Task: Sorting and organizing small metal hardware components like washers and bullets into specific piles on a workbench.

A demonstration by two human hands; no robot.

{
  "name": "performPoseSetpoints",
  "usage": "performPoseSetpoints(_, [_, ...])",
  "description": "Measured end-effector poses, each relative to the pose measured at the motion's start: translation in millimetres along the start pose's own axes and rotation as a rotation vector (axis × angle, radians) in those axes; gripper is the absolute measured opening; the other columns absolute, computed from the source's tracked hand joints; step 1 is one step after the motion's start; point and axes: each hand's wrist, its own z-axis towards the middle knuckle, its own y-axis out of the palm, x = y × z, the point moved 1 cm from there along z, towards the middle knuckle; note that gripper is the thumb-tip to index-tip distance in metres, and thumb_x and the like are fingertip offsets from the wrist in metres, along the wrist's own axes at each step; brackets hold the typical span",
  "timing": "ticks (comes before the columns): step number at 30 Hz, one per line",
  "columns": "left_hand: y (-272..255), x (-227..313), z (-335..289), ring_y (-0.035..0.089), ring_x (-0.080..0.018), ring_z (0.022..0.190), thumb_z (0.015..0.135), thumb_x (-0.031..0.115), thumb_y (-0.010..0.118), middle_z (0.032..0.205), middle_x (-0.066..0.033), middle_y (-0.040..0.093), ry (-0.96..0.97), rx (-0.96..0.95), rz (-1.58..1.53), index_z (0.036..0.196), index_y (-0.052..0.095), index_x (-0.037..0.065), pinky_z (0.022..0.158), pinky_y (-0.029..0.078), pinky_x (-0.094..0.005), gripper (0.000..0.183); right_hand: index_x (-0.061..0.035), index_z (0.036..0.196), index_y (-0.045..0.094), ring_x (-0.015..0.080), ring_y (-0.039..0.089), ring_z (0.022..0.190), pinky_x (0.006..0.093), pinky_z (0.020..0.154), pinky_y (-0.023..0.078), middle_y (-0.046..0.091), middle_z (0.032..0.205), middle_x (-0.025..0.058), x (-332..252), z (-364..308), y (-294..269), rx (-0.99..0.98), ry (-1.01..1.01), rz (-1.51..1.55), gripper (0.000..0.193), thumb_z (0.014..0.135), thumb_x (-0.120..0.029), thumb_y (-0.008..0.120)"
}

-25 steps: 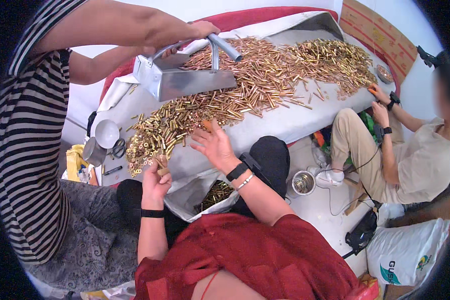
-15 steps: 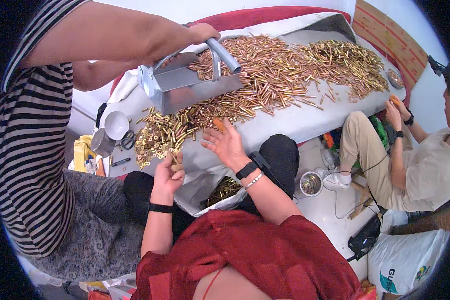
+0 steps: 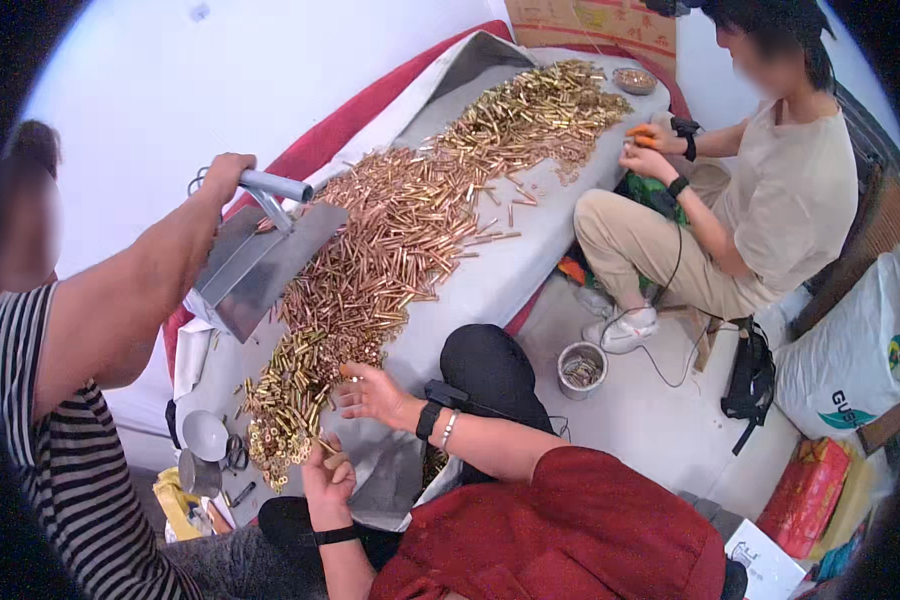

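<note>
My left hand [image 3: 329, 474] is pinched on a small brass-coloured metal piece [image 3: 327, 446], beside the near end of the heap. Tan coverings show on its fingers. Just right of it, my right hand [image 3: 378, 396] is open, palm partly up, with an orange finger cover [image 3: 348, 371] on one fingertip; it appears to hold nothing. Before both hands lie brass-coloured ring washers [image 3: 270, 452] and short metal rods [image 3: 290, 385]. Copper-coloured rods [image 3: 380, 235] stretch away behind them. Under my forearms, a pale bag [image 3: 395, 478] is partly hidden.
At left, a person in a striped top grips a metal scoop [image 3: 260, 265] over the heap. Another person at right holds something orange [image 3: 647, 133]. Bowls [image 3: 206, 436], scissors [image 3: 236, 452] and a marker [image 3: 240, 496] lie at left. A metal pot [image 3: 581, 369] stands on the floor.
The view has swung right and up, showing more of both co-workers. The scoop has tilted and lifted from the rods. My left hand keeps its pinch; my right hand stays open.
</note>
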Motion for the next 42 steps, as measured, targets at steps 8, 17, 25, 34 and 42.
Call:
performPoseSetpoints(8, [20.0,-9.8,13.1,0.04,-0.0072,0.046,0.089,0.022,0.055,0.085,-0.0056,0.064,-0.034,-0.086,0.067,0.089,0.06,0.013,0.033,0.024,-0.0186,0.01,-0.009,0.124,0.042,0.021,0.054,0.086,0.038,0.073,0.05,0.053,0.101,0.0111,-12.8,3.1,-9.5,0.006,-0.01,-0.008,0.049,0.088,-0.041,0.051])
performPoseSetpoints(17, [19.8,-21.1,3.4,0.046,-0.01,0.052,0.085,0.019,0.054,0.071,0.0002,0.053,0.046,-0.077,0.245,0.085,0.056,0.011,0.039,0.032,-0.0206,0.009,-0.0113,0.113,0.05,0.0303,0.047,0.107,0.0498,0.093,0.037,0.048,0.118,0.0169,-13.7,8.8,-21.4,0.107,-0.026,-0.108,0.04,0.088,-0.043,0.047])
performPoseSetpoints(25, [1.6,-25.8,-0.9,0.033,-0.0074,0.042,0.09,0.03,0.055,0.085,-0.0023,0.061,0.044,-0.06,0.024,0.089,0.052,0.016,0.033,0.02,-0.0202,0.014,-0.0117,0.101,0.057,0.0182,0.05,0.072,0.0361,0.07,0.045,0.054,0.081,0.004,-9.1,11.5,-22.5,0.195,0.039,-0.085,0.038,0.084,-0.044,0.049])
performPoseSetpoints(34, [4.9,-30.0,-18.1,0.034,-0.0072,0.044,0.087,0.027,0.057,0.069,0.0021,0.051,-0.033,-0.026,0.124,0.086,0.056,0.013,0.034,0.019,-0.0195,0.015,-0.0072,0.1,0.057,0.0172,0.043,0.069,0.0308,0.062,0.036,0.051,0.08,0.0039,-48.4,-32.5,31.4,-0.026,-0.124,0.182,0.039,0.086,-0.042,0.047])
performPoseSetpoints(42, [-18.7,-16.7,-43.3,0.04,-0.0092,0.045,0.089,0.028,0.054,0.078,-0.0038,0.059,0.076,0.172,0.139,0.087,0.059,0.011,0.034,0.025,-0.0195,0.017,-0.0044,0.078,0.052,0.0196,0.042,0.07,0.034,0.065,0.045,0.043,0.078,0.0064,-72.5,-150.1,169.0,-1.016,-0.449,0.137,0.032,0.09,-0.034,0.054])
